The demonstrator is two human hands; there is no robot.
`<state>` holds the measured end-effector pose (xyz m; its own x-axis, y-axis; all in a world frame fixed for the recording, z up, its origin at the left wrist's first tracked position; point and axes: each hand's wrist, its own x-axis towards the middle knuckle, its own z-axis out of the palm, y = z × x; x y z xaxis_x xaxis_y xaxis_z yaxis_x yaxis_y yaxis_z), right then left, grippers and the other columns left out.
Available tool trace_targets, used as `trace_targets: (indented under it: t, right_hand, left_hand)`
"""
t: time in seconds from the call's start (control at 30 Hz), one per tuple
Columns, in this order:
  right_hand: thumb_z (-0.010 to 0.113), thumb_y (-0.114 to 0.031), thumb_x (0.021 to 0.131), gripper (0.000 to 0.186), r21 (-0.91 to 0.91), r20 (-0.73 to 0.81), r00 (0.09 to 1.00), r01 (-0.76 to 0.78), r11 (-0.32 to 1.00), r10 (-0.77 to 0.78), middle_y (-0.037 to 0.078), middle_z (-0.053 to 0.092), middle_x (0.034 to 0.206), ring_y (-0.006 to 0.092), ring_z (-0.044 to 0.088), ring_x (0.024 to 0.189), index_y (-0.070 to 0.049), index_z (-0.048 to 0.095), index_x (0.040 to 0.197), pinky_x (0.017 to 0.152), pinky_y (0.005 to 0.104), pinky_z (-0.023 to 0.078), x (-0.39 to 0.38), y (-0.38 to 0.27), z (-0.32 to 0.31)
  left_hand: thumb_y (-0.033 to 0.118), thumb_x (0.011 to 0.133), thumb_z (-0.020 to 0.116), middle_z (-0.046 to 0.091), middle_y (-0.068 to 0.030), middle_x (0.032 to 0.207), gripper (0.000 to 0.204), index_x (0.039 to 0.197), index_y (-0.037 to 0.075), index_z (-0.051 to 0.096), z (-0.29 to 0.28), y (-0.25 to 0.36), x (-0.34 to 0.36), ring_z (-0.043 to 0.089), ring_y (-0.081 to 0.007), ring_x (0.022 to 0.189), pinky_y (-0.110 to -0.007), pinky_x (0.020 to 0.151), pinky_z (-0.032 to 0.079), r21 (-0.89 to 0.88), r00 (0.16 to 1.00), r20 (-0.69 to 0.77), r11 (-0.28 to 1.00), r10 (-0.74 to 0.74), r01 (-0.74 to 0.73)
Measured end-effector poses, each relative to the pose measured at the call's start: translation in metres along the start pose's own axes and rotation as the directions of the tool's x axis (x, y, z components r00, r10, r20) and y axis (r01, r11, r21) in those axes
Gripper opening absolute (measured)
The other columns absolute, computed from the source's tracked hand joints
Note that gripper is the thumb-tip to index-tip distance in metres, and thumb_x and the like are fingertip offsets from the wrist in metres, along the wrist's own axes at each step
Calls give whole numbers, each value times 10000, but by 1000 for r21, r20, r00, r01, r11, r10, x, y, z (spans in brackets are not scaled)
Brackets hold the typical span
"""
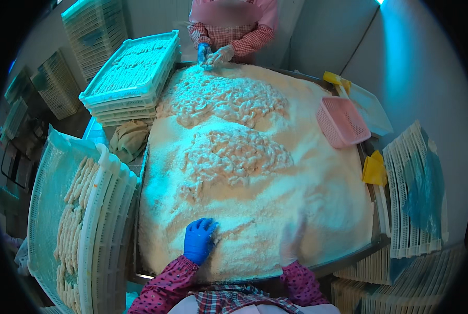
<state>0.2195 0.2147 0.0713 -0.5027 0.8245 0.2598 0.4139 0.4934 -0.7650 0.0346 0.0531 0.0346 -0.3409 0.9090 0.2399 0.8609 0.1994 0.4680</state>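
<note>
Where the near edge of the table [317, 270] runs past a checked apron [234, 298], two hands reach out over a wide bed of crumbs [328, 193]. The left hand [199, 243], in a blue glove, rests on the crumbs with its fingers close together and bent; whether it pinches anything I cannot tell. To its right, the right hand [291, 242], in a pale glove, is blurred, so its finger pose cannot be told. At the near left stands a stack of white crates [108, 220], rows of coated strips [76, 214] lying in the front one. At right, more crates [398, 201] lean with a blue sheet [422, 193] against them. Beyond the hands, the near pile [234, 157] of pale pieces sits mid-table, with a yellow cloth [374, 168] and a pink basket [344, 121] along the right edge. Farther still, the far pile [226, 99] spreads between the basket and filled crates [126, 78] at left. At the far edge, a co-worker [234, 31] holds two gloved hands close together.
</note>
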Motion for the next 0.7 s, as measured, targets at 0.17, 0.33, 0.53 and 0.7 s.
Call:
trace_targets:
  t: [0.17, 0.33, 0.53, 0.7]
  right_hand:
    - [608, -214, 774, 472, -283, 491, 787, 550, 786, -374, 123, 523, 1185, 286, 469, 1142, -101, 492, 1217, 997, 427, 334, 11, -45, 37]
    - [605, -180, 735, 325, -349, 323, 936, 255, 902, -140, 77, 592, 1002, 288, 530, 962, -115, 574, 1052, 873, 436, 394, 33, 14, 16]
    - [566, -175, 794, 443, -289, 147, 928, 371, 882, -342, 150, 530, 1194, 336, 475, 1110, -53, 498, 1215, 960, 457, 347, 27, -38, 28]
    - [473, -262, 876, 507, -177, 331, 834, 514, 839, -441, 138, 374, 1405, 318, 241, 1355, -77, 417, 1344, 1095, 529, 110, -4, -59, 78]
  left_hand:
    - [142, 722, 661, 604, -89, 1097, 432, 1147, 141, 587, 11, 11, 13, 568, -295, 932, -388, 800, 451, -92, 999, 12, 995, -45, 46]
    - [155, 740, 649, 624, -63, 1049, 414, 1150, 161, 592, -12, -20, -10, 580, -271, 885, -384, 764, 451, -45, 997, -51, 998, -56, 53]
    - [163, 858, 578, 619, -66, 1034, 275, 1124, 93, 590, 12, -4, 20, 591, -251, 911, -394, 768, 473, -575, 908, 194, 707, -371, 412]
    - [149, 923, 510, 521, -109, 1234, 369, 1267, 28, 456, -6, 35, 9, 484, -174, 1122, -337, 960, 389, -847, 831, 499, -338, -246, 409]
